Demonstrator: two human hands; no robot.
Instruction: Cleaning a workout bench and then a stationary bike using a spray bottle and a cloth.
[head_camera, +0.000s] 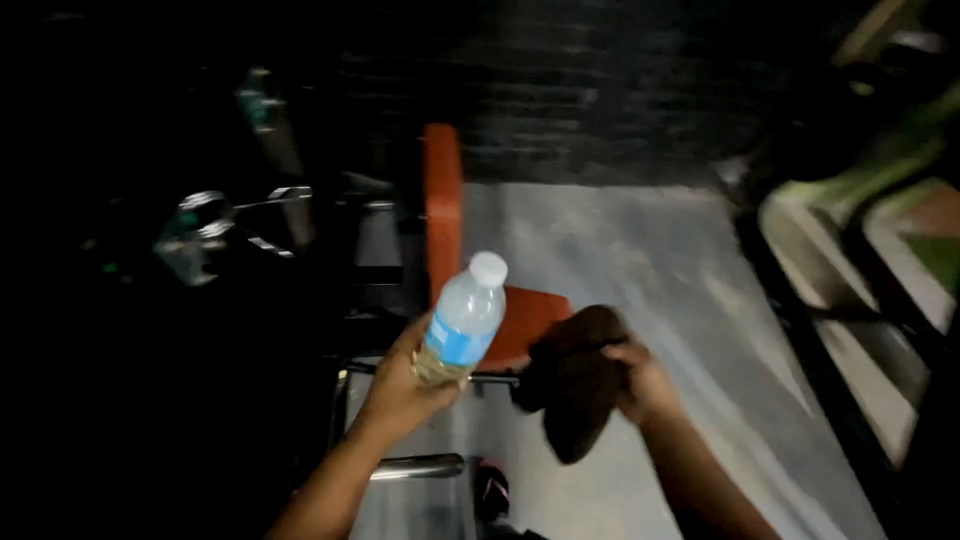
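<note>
My left hand (400, 392) grips a clear plastic water bottle (462, 318) with a white cap and a blue label, held tilted with the cap up and to the right. My right hand (640, 378) holds a dark brown cloth (572, 385) that hangs bunched from its fingers, just right of the bottle. Both hands are out in front of me above an orange chair (445, 225) with a tall back and a seat partly hidden behind the bottle and cloth.
A grey concrete floor (640, 260) stretches ahead. Metal frames and shiny objects (215, 230) stand in the dark on the left. A dark wall (560, 90) is behind. Green and pale frames (860, 240) line the right edge. A chrome bar (420, 466) lies below my left wrist.
</note>
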